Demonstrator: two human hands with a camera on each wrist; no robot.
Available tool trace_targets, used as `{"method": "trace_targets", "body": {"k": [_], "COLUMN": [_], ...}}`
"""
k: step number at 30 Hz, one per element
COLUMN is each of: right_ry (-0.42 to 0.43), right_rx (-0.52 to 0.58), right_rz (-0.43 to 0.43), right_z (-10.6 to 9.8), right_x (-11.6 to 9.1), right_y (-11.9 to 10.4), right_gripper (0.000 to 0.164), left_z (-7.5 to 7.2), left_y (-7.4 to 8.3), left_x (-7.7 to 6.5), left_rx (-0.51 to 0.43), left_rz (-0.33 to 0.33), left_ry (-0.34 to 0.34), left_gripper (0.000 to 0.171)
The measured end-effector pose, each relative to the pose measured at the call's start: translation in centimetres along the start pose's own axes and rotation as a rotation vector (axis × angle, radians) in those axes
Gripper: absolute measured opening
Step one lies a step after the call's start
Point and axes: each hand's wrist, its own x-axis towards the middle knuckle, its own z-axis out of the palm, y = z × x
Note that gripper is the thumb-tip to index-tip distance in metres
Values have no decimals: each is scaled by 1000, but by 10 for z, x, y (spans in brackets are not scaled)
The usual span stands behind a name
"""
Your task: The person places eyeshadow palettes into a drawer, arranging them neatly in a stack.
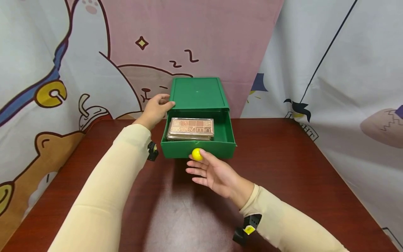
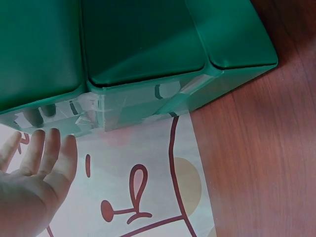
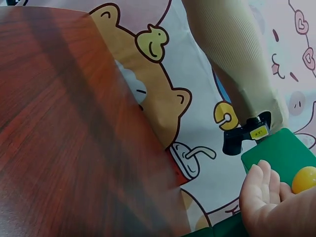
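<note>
A green box (image 1: 198,92) stands at the back of the table, its drawer (image 1: 228,134) pulled out toward me. Inside, on the drawer's left side, lies a small stack of eyeshadow palettes (image 1: 191,127) with clear lids. A round yellow knob (image 1: 197,154) sits at the middle of the drawer front. My right hand (image 1: 218,175) pinches this knob between thumb and index finger, the other fingers stretched out below, palm partly up. My left hand (image 1: 155,110) rests at the box's upper left edge, thumb on top; its fingers (image 2: 64,158) extend beside the side wall in the left wrist view.
The box stands on a dark red-brown wooden table (image 1: 277,164). A cartoon-printed cloth (image 1: 233,42) hangs behind it and along both sides. Clear tape (image 2: 128,106) runs over the box's side. The drawer's right part shows bare green floor.
</note>
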Motion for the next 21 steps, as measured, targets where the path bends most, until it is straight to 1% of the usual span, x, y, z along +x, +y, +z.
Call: {"method": "trace_targets", "body": {"k": [3, 11, 16, 21], "right_ry": [28, 122, 177, 221], "right_rx": [25, 104, 160, 182], "right_rz": [-8, -53, -79, -111], "right_z": [1, 1, 3, 2], "right_x": [5, 25, 41, 59], "right_y": [-3, -13, -19, -24], "right_gripper": [52, 39, 36, 36], "left_z": [0, 0, 0, 1], "left_y": [0, -1, -3, -4], "left_x": [1, 2, 5, 6], "left_rx": [7, -11, -31, -40], "left_rz": [-1, -6, -1, -10], "left_ry": [-1, -1, -5, -5], "left_gripper": [56, 56, 57, 57]}}
